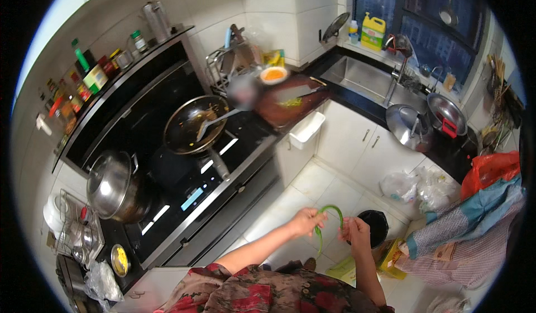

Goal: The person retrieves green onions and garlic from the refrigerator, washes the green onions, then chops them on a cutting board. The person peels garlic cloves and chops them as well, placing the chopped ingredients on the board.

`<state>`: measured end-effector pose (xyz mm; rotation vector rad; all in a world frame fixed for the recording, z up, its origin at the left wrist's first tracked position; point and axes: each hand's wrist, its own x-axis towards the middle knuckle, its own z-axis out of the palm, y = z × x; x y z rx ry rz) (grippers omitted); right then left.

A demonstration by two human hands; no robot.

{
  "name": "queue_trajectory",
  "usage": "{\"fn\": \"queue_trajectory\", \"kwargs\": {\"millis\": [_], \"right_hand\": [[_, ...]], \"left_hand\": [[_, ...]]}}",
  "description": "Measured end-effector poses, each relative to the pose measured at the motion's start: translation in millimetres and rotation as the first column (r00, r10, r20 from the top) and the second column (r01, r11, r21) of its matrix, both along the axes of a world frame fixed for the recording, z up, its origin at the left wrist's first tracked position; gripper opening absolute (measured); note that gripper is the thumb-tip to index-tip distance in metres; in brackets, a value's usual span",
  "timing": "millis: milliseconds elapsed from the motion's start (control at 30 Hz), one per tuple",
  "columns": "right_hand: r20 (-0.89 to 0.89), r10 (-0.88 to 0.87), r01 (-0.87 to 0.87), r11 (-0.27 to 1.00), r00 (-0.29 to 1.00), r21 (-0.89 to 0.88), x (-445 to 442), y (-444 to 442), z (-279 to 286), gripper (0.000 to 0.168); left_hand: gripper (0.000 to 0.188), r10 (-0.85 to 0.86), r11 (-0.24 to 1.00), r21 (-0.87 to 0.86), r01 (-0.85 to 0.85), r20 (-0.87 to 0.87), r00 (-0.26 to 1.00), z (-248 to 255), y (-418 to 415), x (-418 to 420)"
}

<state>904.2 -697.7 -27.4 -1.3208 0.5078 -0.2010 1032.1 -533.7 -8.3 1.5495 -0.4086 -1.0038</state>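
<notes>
A long, curved green chili pepper (336, 209) arches between my two hands above the tiled floor. My left hand (307, 221) grips it on one side, and its thin tail hangs below those fingers. On the other side, the fingertips of my right hand (356, 232) pinch the pepper's end; those fingers partly hide that end. Just beyond my right hand stands a black-lined bin (376, 226) on the floor.
Left, a wok (184, 124) with a spatula (211, 122) and a lidded steel pot (111, 183) sit on the stove. A cutting board (268, 112) bears a cleaver (295, 93) and chopped green pieces (291, 102). A white container (307, 131) hangs at the counter edge.
</notes>
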Motion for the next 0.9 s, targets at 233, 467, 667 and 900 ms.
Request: {"fn": "queue_trajectory", "kwargs": {"millis": [233,467,667,900], "right_hand": [[0.009,-0.027,0.027,0.999,1.000,0.047,92,-46,-16,0.026],[-0.129,-0.074,0.076,0.997,0.989,0.007,171,-102,43,0.026],[-0.090,-0.063,0.046,0.982,0.994,-0.185,250,-165,74,0.025],[-0.023,-0.138,0.124,0.940,0.990,-0.319,393,-307,78,0.026]], "left_hand": [[0.023,0.312,0.930,-0.063,-0.361,-0.381,0.870,-15,-105,155],[0.014,0.260,0.921,-0.169,-0.350,-0.402,0.878,35,-183,264],[0.011,0.196,0.916,-0.263,-0.302,-0.364,0.911,35,-237,339],[0.023,0.207,0.927,-0.247,-0.282,-0.291,0.934,34,-315,425]]}}
